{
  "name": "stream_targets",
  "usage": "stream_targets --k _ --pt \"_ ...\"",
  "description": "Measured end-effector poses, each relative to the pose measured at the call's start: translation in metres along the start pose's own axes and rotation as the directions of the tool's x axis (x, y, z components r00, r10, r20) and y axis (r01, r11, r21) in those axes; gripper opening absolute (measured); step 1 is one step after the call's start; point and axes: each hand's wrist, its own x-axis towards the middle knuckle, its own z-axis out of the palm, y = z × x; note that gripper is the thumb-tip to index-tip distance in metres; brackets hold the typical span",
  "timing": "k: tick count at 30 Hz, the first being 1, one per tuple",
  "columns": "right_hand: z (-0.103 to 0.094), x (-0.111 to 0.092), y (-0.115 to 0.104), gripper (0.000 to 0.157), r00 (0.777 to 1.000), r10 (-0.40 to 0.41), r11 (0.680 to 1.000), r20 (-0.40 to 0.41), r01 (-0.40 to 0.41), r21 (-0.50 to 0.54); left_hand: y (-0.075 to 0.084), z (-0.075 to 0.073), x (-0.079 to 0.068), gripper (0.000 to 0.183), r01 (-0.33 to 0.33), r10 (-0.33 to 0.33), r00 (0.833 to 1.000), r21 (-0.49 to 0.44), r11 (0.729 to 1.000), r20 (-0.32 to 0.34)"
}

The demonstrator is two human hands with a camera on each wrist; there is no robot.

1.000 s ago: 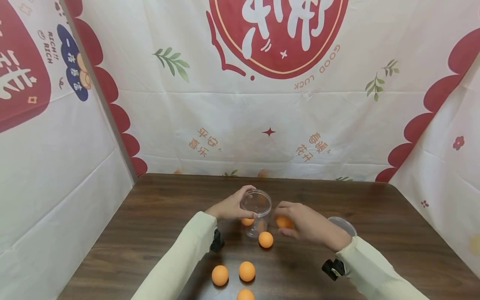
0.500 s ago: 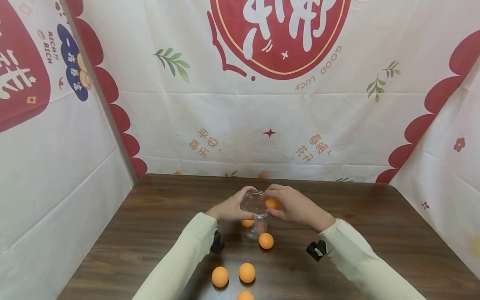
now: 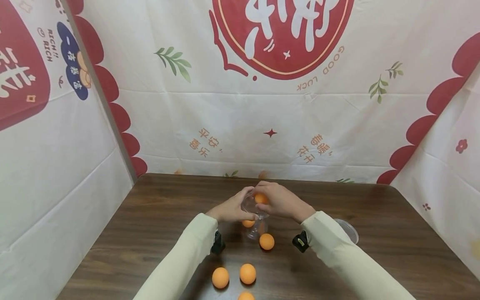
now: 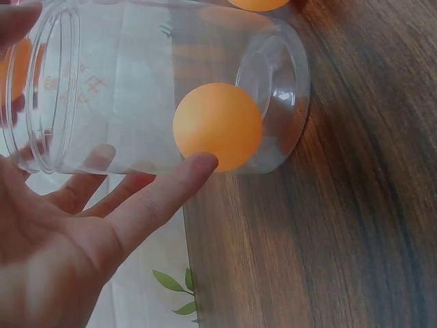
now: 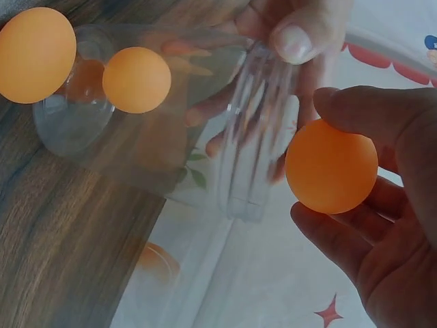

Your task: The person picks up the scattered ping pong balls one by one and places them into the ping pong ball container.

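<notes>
Orange ping-pong ball [image 5: 331,166] pinched between thumb and fingers of the right grip [image 3: 282,201], right at the open mouth of a clear plastic jar [image 4: 130,61], contact with the rim hard to tell. In the head view, mouth's centre toward 8 o'clock from the ball; jar's long axis roughly upright on the counter [image 3: 157,216]. Left grip [image 3: 229,208] curled around the jar's neck from 9 o'clock; right grip nearer the ball, at 3 o'clock.

Soft, even light covers the tabletop [image 3: 150,233], with faint shadows under balls [image 3: 248,274] toward its near edge; glints mark the jar [image 4: 136,89]; right wrist view looks dimmer.
</notes>
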Motion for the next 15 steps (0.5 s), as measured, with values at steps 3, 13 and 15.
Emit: stream_targets --k 3,13,15 --pt "0.003 0.003 0.0 0.025 0.999 0.011 1.0 0.036 -0.012 0.016 0.001 0.0 0.0 0.084 0.002 -0.002 1.0 0.0 1.0 0.001" --pt "0.01 0.007 0.004 0.028 0.996 0.028 1.0 0.088 -0.027 -0.009 0.002 -0.001 -0.001 0.085 0.024 -0.024 1.0 0.032 0.999 -0.014" --pt "0.012 0.007 0.004 0.027 0.995 0.025 1.0 0.1 -0.025 -0.005 0.001 0.0 -0.002 0.084 0.03 -0.03 1.0 0.016 0.999 -0.007"
